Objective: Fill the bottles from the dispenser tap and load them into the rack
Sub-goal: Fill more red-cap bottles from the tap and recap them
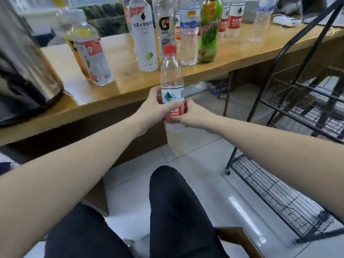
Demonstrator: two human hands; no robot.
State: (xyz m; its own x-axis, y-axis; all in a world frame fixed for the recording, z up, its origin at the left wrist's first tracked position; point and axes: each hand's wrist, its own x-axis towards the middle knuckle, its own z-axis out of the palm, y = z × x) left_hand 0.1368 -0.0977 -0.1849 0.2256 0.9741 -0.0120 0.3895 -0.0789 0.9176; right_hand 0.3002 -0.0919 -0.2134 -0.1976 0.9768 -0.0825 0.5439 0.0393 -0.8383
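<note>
Two hands are seen gripping one clear bottle [172, 90] with a red cap [169, 49], which is held upright in front of the wooden counter [119, 84], off its surface and above the tiled floor [186, 149]. The left hand [151, 107] is wrapped around the labelled middle of the bottle from the left, with the thumb laid across the red part of the label. The right hand [191, 114] is closed on the lower part of the bottle from the right, the fingers curled under the label. The cap is seated on the neck.

On the counter behind the held bottle, a row of other bottles is set upright: a white-labelled bottle [144, 34], a clear bottle with a black logo [164, 27], a blue-labelled water bottle [189, 32] and a green bottle [209, 30], with more red-labelled ones further back. A blurred bottle with a yellow and red label [87, 51] is placed to the left, near the counter's front edge. At the far left, a dark rounded appliance [22, 67] is partly shown resting on the counter.

To the right, a black wire rack [305, 101] is stood on the floor, its mesh shelves visible at two levels. Legs in dark trousers [176, 211] are seen at the bottom.
</note>
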